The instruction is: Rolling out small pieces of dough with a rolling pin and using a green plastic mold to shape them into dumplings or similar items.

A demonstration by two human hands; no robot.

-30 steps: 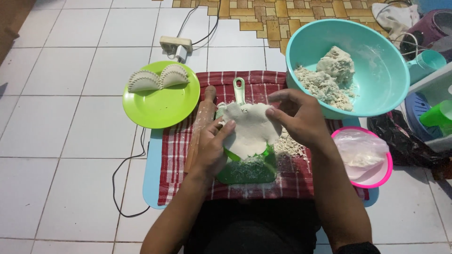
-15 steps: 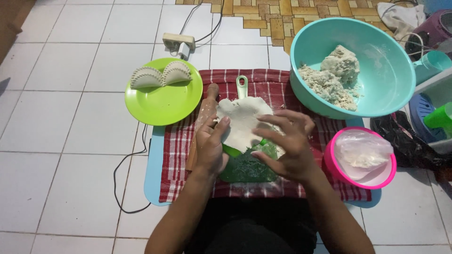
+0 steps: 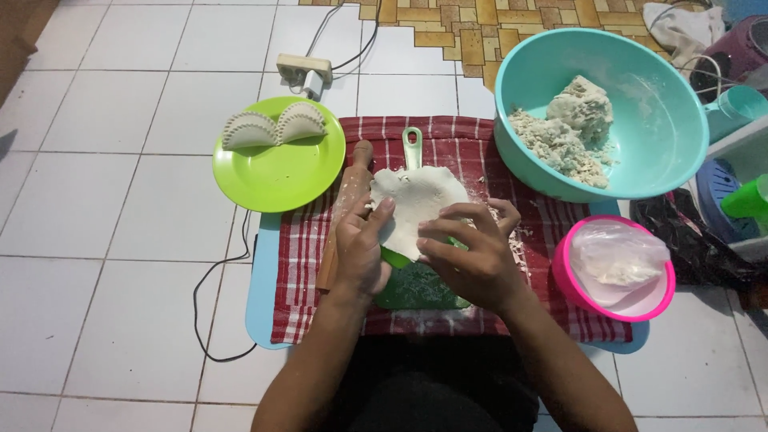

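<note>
Dough sheet (image 3: 416, 196) lies on the mould (image 3: 420, 284), centre of the cloth (image 3: 296, 264). Rolling pin (image 3: 346, 210) at 9 o'clock, touching left hand (image 3: 360, 252). Plate (image 3: 280, 172) at 10, bowl (image 3: 640, 152) at 2, small tub (image 3: 616, 308) at 4.

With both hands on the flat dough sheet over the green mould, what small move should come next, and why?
Probably press the dough sheet down into the green mould with the fingertips. The left hand and right hand both rest on the sheet's near edge, and it lies draped over the mould, not yet settled in. Two crimped pastries on the green plate suggest shaping comes next.
</note>
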